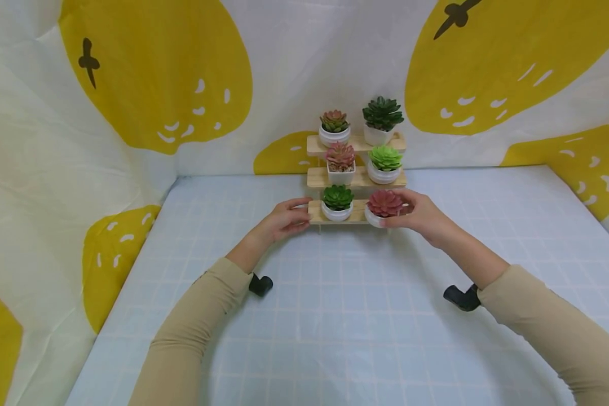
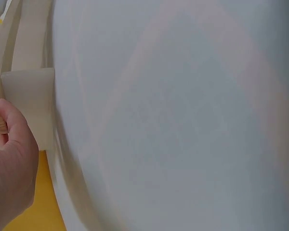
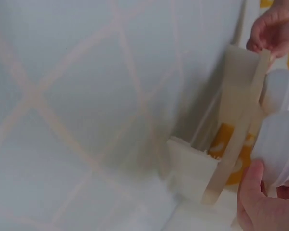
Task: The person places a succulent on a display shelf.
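A three-tier wooden plant stand stands at the back of the table. My left hand pinches the left end of its lowest shelf, with the thumb on the board's end in the left wrist view. The right hand grips the white round pot of a pink artificial succulent at the right end of that shelf. In the right wrist view the thumb presses the white pot, which overlaps the shelf edge. Beside it on the same shelf sits a dark green succulent in a white pot.
On the middle shelf are a reddish succulent and a bright green one. The top shelf carries a red-green succulent and a dark green one. A lemon-print curtain hangs close behind. A checked cloth covers the table.
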A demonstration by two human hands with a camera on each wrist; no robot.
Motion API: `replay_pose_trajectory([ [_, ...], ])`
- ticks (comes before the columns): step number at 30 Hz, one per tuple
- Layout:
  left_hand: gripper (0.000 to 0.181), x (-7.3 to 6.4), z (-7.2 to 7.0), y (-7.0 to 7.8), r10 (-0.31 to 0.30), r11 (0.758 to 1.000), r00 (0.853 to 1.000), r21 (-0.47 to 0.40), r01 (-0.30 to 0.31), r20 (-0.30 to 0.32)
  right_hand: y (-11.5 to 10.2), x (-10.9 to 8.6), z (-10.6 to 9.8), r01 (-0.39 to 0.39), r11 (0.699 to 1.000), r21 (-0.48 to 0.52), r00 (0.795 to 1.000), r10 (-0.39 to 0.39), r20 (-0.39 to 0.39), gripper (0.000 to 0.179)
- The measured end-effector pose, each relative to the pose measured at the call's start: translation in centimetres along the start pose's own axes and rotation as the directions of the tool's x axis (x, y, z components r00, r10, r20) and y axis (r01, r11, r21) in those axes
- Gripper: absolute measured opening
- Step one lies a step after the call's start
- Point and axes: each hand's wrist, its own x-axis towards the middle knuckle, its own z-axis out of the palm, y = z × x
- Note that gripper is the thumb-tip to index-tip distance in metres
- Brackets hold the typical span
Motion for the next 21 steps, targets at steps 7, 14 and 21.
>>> replay_pose_trajectory([
  [7,0.056,0.2,-0.1,0.0,-0.002,1.000,1.000,-0.002,0.002,0.001,0.0,1.0,0.1,-0.008,1.000,0.005,1.000,0.008,-0.027,0.072],
  [14,0.057,0.1,-0.1,0.0,-0.001,1.000,1.000,0.008,0.001,0.007,0.4,1.5,0.0,-0.021,0.999,0.031,1.000,0.022,-0.022,0.071],
  [21,0.056,0.0,-0.2,0.1,0.026,0.995,1.000,0.095,-0.025,-0.009,0.7,1.5,-0.3,0.001,1.000,-0.006,1.000,-0.001,-0.012,0.077],
])
